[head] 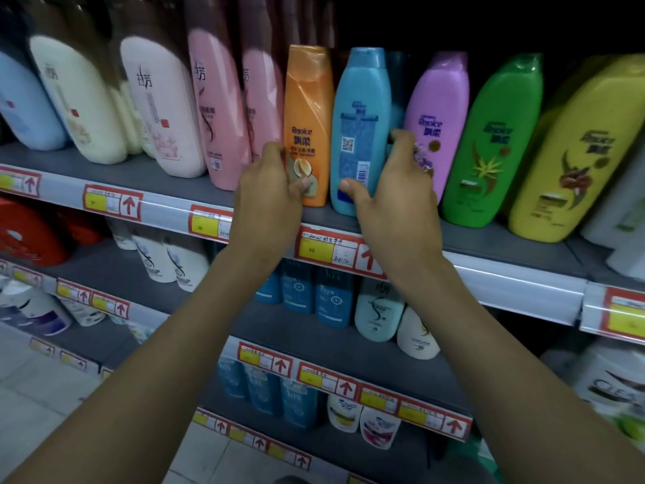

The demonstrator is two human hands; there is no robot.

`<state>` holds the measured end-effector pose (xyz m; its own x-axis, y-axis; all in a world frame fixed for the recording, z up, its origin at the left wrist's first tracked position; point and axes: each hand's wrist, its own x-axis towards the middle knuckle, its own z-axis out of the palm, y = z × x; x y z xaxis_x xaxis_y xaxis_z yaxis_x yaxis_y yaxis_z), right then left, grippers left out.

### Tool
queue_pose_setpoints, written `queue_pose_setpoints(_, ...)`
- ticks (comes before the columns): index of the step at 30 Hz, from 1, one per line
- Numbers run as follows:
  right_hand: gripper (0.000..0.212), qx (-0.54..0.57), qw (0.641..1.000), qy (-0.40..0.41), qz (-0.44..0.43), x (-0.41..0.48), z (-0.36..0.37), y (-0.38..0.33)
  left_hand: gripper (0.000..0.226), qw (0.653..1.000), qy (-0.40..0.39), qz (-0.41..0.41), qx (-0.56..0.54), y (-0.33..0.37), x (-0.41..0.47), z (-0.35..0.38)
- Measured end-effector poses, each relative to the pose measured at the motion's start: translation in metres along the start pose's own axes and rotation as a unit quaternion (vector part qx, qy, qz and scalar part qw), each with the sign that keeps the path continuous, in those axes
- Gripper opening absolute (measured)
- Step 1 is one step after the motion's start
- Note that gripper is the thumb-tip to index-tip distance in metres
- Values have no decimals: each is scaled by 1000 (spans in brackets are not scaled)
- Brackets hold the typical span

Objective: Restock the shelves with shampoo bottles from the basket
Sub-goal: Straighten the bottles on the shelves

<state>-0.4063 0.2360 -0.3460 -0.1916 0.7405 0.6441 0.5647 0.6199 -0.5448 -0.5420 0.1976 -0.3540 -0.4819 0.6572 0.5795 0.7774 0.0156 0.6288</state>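
Two bare arms reach up from the bottom of the view to a grey metal shop shelf (139,171) lined with plastic shampoo bottles standing upright in a row.

The left hand (270,190) holds the lower part of an orange plastic shampoo bottle (309,110) with a flat cap. Its fingers curl around the bottle's left side and its thumb lies across the front label. The bottle stands near the shelf's front edge.

The right hand (394,197) grips a tall light-blue plastic shampoo bottle (363,110), which stands just beside the orange one, on its right. The thumb presses the lower front of the blue bottle and the fingers wrap around its right side. This bottle is turned so its back label, with a barcode and a square code, faces outward.

To the right of the blue bottle, along the same shelf, stand a purple plastic bottle (438,110), then a green plastic bottle (495,144), then a yellow plastic bottle (572,158) towards the shelf's right end. To the left of the orange bottle stand pink bottles (216,110), then white and cream ones towards the left end.

Red and yellow price tags (328,251) with upward arrows run along the shelf's front edge. Lower shelves hold smaller white, teal and blue bottles. No basket is in view.
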Motion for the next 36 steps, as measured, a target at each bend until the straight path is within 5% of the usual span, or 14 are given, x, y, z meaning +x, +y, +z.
queue_pose_setpoints(6, 53, 8, 999, -45, 22, 0, -9, 0, 36, 1000, 4, -5, 17, 4, -2, -1)
queue_pose_setpoints(12, 44, -5, 999, -45, 2, -8, -31, 11, 34, 994, 102, 34, 28, 15, -23, 1)
queue_pose_setpoints(18, 44, 28, 989, -148, -10, -11, -40, 16, 46, 996, 32, 33, -75, 43, -42, 22)
queue_pose_setpoints(23, 50, 181, 959, -215, 17, -13, -50, 18, 55, 993, 17, 12, -117, 51, -43, 21)
queue_pose_setpoints(28, 33, 151, 981, -111, 49, -6, -55, 29, 33, 986, -9, -50, -160, 49, -38, 17)
queue_pose_setpoints(36, 42, 38, 992, -120, 32, 4, -34, 19, 22, 997, 30, -33, -60, 37, -27, 11)
